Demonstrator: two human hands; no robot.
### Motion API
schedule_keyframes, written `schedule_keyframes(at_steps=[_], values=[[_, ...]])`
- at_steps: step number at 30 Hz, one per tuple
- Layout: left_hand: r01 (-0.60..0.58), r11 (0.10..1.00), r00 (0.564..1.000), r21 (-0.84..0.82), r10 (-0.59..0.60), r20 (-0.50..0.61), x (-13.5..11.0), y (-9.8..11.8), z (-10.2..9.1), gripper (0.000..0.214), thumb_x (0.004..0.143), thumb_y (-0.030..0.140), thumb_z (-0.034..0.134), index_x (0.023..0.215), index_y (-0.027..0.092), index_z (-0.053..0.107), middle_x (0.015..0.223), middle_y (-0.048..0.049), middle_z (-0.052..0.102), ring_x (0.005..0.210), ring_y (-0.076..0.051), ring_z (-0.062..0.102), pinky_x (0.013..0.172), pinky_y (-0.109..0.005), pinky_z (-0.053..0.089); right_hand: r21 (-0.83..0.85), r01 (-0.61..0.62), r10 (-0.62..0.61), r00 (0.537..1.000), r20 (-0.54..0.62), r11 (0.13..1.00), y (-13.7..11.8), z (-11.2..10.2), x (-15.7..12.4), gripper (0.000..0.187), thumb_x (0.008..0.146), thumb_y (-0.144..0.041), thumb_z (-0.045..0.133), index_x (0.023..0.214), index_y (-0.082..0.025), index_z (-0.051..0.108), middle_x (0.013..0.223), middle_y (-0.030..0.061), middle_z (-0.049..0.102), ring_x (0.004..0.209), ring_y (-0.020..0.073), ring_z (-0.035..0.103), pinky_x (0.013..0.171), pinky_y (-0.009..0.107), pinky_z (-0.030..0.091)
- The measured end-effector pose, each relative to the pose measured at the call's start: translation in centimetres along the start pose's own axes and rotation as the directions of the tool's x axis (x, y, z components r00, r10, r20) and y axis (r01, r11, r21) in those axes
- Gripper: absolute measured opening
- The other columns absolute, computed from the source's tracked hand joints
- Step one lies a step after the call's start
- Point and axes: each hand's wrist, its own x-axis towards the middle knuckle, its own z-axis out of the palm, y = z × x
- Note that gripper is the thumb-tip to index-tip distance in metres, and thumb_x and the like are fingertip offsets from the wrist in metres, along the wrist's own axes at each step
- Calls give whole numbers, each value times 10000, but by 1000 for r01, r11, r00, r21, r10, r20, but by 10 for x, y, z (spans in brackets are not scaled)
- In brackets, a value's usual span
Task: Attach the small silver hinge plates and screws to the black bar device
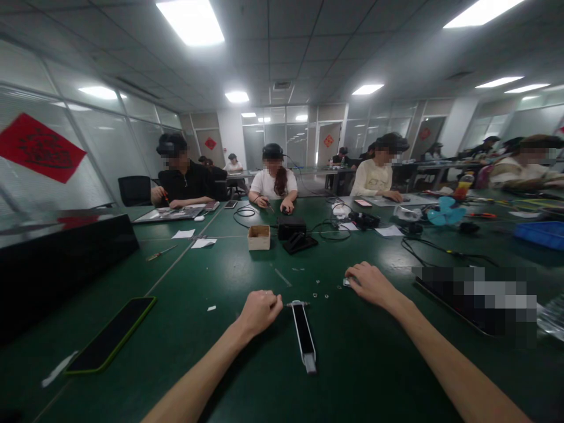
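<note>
My left hand (259,311) is closed, its fingertips beside the near end of a thin metal rod (302,304). What it grips, if anything, is hidden. The rod lies across the top of a long narrow device (304,332) with a white frame, a black face and a grey end piece. Farther right, my right hand (368,285) has its fingers curled down on a small whitish piece (346,282) at the table surface. Between the hands lie several tiny ring-like parts (326,296), too small to name exactly.
A green-cased phone (110,335) lies left, below a black screen (61,264). Ahead stand a small open box (259,238) and a black box (291,227). A screwdriver (161,253), cables, a blue fan (446,211) and a blue tray (541,234) share the green table (352,376). Co-workers sit opposite.
</note>
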Motion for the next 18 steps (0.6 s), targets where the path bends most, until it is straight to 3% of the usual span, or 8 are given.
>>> schedule_keyframes(at_steps=[6, 13, 18], values=[[27, 1000, 1000, -8, -27, 15, 1, 2, 0, 452, 918, 259, 357, 504, 145, 498, 453, 24, 445, 421, -68, 381, 508, -208, 274, 60, -12, 8, 998, 65, 998, 8, 2, -1, 219, 805, -239, 506, 956, -186, 656, 972, 91, 625, 926, 234, 550, 767, 313, 404], [57, 998, 997, -20, -56, 44, -1, 4, -2, 472, 913, 274, 360, 473, 151, 482, 434, 31, 416, 404, -68, 356, 513, -212, 279, 83, -39, 32, 997, 77, 996, 9, 6, -2, 160, 780, -220, 519, 855, -186, 657, 897, 73, 627, 859, 221, 577, 696, 294, 417], [55, 998, 997, 5, -55, 58, -2, 5, -2, 506, 925, 282, 341, 457, 149, 478, 420, 36, 403, 383, -64, 325, 538, -219, 308, 67, 24, -19, 997, -74, 997, 3, 5, -1, 137, 801, -202, 500, 802, -168, 633, 843, 71, 615, 806, 206, 566, 690, 301, 423]])
